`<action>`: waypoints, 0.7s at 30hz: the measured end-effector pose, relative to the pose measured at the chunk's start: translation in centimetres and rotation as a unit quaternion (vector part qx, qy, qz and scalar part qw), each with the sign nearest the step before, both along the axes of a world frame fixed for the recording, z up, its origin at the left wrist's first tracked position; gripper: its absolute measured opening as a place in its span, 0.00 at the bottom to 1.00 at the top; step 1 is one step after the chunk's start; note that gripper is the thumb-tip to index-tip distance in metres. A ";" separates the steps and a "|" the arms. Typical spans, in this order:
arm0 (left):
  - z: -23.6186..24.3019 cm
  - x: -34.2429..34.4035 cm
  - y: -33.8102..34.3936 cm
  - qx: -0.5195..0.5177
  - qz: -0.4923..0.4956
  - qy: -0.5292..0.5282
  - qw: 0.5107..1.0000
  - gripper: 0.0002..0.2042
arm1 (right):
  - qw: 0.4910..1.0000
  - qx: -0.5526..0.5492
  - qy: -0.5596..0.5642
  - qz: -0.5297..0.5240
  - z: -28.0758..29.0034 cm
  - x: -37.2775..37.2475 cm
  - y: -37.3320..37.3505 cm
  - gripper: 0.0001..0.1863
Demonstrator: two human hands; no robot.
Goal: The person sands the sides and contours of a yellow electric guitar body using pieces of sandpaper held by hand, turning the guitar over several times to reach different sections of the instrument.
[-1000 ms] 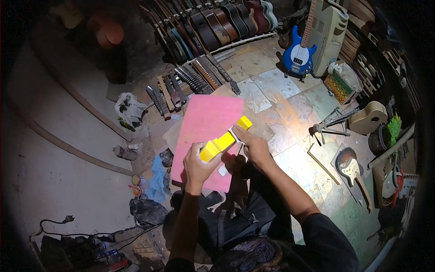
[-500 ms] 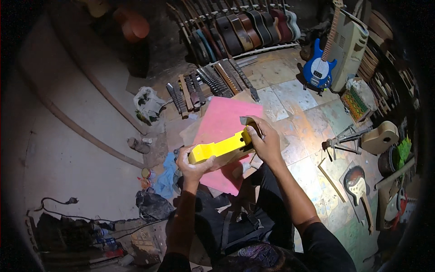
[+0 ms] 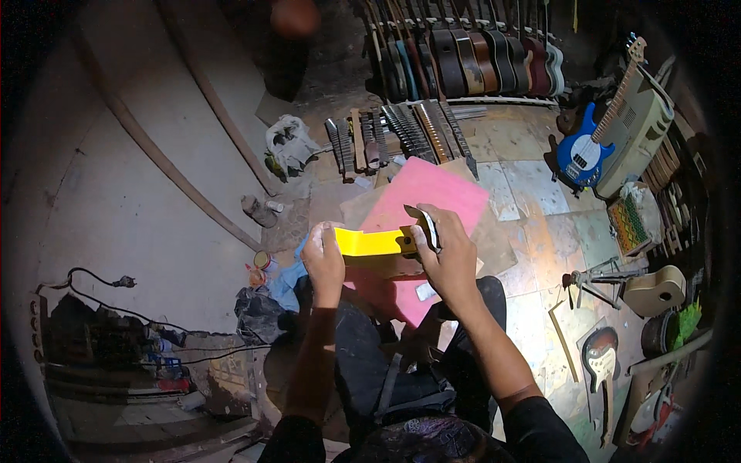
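Held level in front of me is a bright yellow stepped block point(image 3: 370, 243) with a dark round hole near its right end. My left hand point(image 3: 325, 258) is closed around its left end. My right hand point(image 3: 450, 258) grips the right end along with a thin curled sheet point(image 3: 428, 227), dark on one side and pale on the other, which stands up beside the block. Below them a pink board point(image 3: 424, 185) lies askew over brown sheets point(image 3: 499, 239). A small white piece point(image 3: 425, 291) shows below the block.
Guitar necks point(image 3: 411, 133) lie in rows beyond the board, before racked guitars point(image 3: 477, 62). A blue bass point(image 3: 577, 158) stands right, near a metal stand point(image 3: 594, 287) and a guitar body point(image 3: 600, 355). Blue cloth point(image 3: 287, 287), a black bag point(image 3: 256, 316) and cables point(image 3: 123, 282) lie left.
The yellow block has turned from a diagonal to nearly level, and my left hand has risen with it. The curled sheet now stands up at the right end. The whole view has shifted.
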State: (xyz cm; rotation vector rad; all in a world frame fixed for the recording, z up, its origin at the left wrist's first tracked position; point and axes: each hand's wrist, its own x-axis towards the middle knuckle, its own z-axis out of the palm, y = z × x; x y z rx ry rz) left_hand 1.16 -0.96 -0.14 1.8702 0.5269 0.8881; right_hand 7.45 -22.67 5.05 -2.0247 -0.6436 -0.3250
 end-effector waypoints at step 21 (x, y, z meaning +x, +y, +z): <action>-3.2 -3.4 2.6 -0.224 0.026 -0.096 0.970 0.14 | 0.997 -0.025 -0.074 0.019 -0.2 -2.5 3.3 0.19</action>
